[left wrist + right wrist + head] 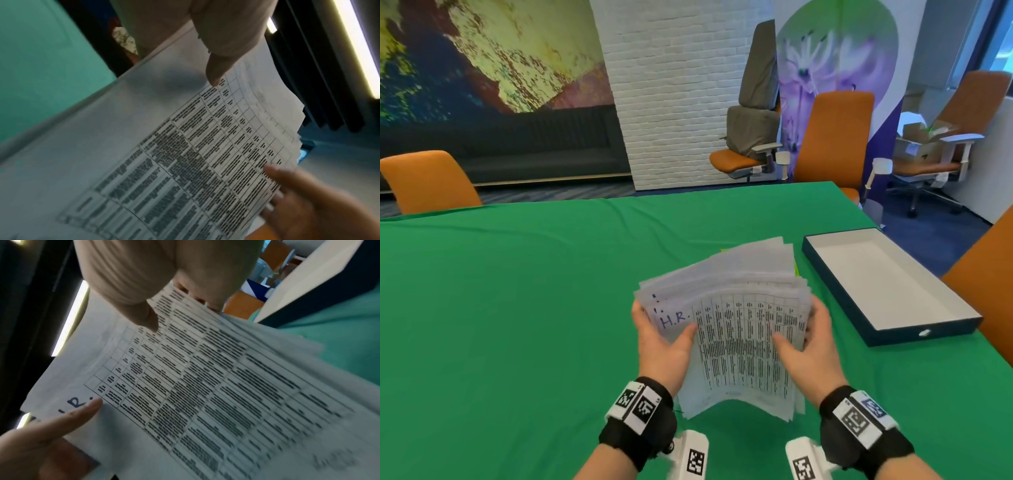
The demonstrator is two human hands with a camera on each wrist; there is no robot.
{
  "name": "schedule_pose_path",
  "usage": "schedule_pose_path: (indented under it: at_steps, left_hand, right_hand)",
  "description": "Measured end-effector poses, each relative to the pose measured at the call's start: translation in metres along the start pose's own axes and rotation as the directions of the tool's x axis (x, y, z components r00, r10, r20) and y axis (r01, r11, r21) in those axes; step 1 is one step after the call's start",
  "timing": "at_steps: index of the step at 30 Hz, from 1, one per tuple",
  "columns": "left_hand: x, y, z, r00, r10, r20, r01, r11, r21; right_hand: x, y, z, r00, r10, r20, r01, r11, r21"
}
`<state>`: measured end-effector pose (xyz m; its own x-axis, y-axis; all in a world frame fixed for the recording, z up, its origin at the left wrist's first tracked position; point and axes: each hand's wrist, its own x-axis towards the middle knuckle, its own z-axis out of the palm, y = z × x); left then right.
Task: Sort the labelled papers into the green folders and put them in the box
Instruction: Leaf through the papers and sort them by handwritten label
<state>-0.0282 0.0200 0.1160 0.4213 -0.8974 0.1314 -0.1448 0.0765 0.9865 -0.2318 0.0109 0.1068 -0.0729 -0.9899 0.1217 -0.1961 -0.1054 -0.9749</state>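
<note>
I hold a fanned stack of white papers up above the green table. The front sheet carries a printed table and a handwritten "H.R." label at its left edge. My left hand grips the stack's left side with the thumb on the front sheet. On the right side my right hand grips it the same way. Both wrist views show the printed sheet close up, with a thumb pressed on it. A sliver of a bright green folder shows behind the papers. The open dark box lies to the right.
A green cloth covers the table. Orange chairs stand around it; one chair back rises right beside the box. The box has a white inside with nothing in it.
</note>
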Motion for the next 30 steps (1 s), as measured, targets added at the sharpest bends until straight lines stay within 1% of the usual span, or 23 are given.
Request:
schedule_pose_path:
  at_steps: [2,3,4,6,8,9,10,11,12,14,16,19,21,23,25,27,29,30]
  left_hand:
    - [-0.002,0.006,-0.001,0.998,0.046,0.044,-0.046,0.999,0.007]
    - [-0.002,0.007,-0.002,0.996,0.064,0.059,-0.066,0.997,0.035]
    - [-0.002,0.009,-0.002,0.995,0.081,0.060,-0.085,0.993,0.077]
    - [0.000,0.008,-0.003,0.989,0.140,0.041,-0.145,0.976,0.165]
    - [0.001,0.007,-0.004,0.968,0.247,0.044,-0.249,0.928,0.276]
    - [0.002,0.007,-0.004,0.950,0.304,0.070,-0.310,0.893,0.325]
    - [0.002,0.009,-0.005,0.935,0.338,0.108,-0.354,0.865,0.356]
    - [0.004,0.009,-0.006,0.927,0.346,0.144,-0.375,0.847,0.378]
    - [0.006,0.009,-0.008,0.929,0.328,0.170,-0.369,0.841,0.396]
    - [0.011,0.009,-0.011,0.950,0.260,0.172,-0.310,0.849,0.427]
    - [0.014,0.010,-0.014,0.955,0.255,0.151,-0.296,0.852,0.432]
    - [0.014,0.011,-0.016,0.920,0.332,0.207,-0.391,0.804,0.448]
    - [0.017,0.011,-0.017,0.899,0.362,0.248,-0.438,0.764,0.473]
    - [0.019,0.011,-0.018,0.889,0.378,0.258,-0.457,0.737,0.498]
    - [0.019,0.010,-0.019,0.901,0.370,0.229,-0.434,0.752,0.496]
    - [0.017,0.008,-0.020,0.904,0.365,0.220,-0.427,0.771,0.473]
    - [0.015,0.005,-0.020,0.880,0.391,0.269,-0.474,0.747,0.465]
    - [0.014,0.003,-0.020,0.867,0.400,0.296,-0.496,0.739,0.456]
  right_hand:
    - [0.006,-0.005,-0.001,0.996,-0.085,-0.039,0.084,0.996,-0.026]
    - [0.009,-0.007,0.000,0.988,-0.150,-0.035,0.147,0.986,-0.074]
    - [0.012,-0.009,0.001,0.974,-0.227,-0.024,0.221,0.962,-0.159]
    - [0.016,-0.014,0.002,0.932,-0.363,0.013,0.341,0.863,-0.372]
    - [0.021,-0.018,0.002,0.892,-0.449,0.042,0.408,0.764,-0.499]
    - [0.022,-0.020,0.001,0.882,-0.467,0.061,0.422,0.726,-0.543]
    - [0.023,-0.022,0.001,0.884,-0.461,0.081,0.416,0.694,-0.588]
    - [0.023,-0.023,0.000,0.893,-0.440,0.091,0.394,0.669,-0.630]
    - [0.023,-0.025,0.000,0.904,-0.419,0.087,0.369,0.658,-0.657]
    - [0.022,-0.025,0.000,0.906,-0.419,0.057,0.350,0.666,-0.659]
    - [0.024,-0.025,-0.002,0.890,-0.451,0.065,0.387,0.675,-0.628]
    - [0.027,-0.028,-0.005,0.878,-0.462,0.126,0.422,0.623,-0.659]
    - [0.029,-0.027,-0.005,0.870,-0.472,0.139,0.431,0.596,-0.677]
    - [0.029,-0.024,-0.007,0.863,-0.493,0.111,0.438,0.620,-0.651]
    - [0.029,-0.018,-0.009,0.860,-0.501,0.096,0.448,0.652,-0.611]
    - [0.029,-0.013,-0.009,0.862,-0.494,0.115,0.465,0.678,-0.569]
    - [0.029,-0.009,-0.009,0.857,-0.502,0.116,0.486,0.714,-0.504]
    - [0.028,-0.009,-0.009,0.864,-0.495,0.093,0.478,0.749,-0.458]
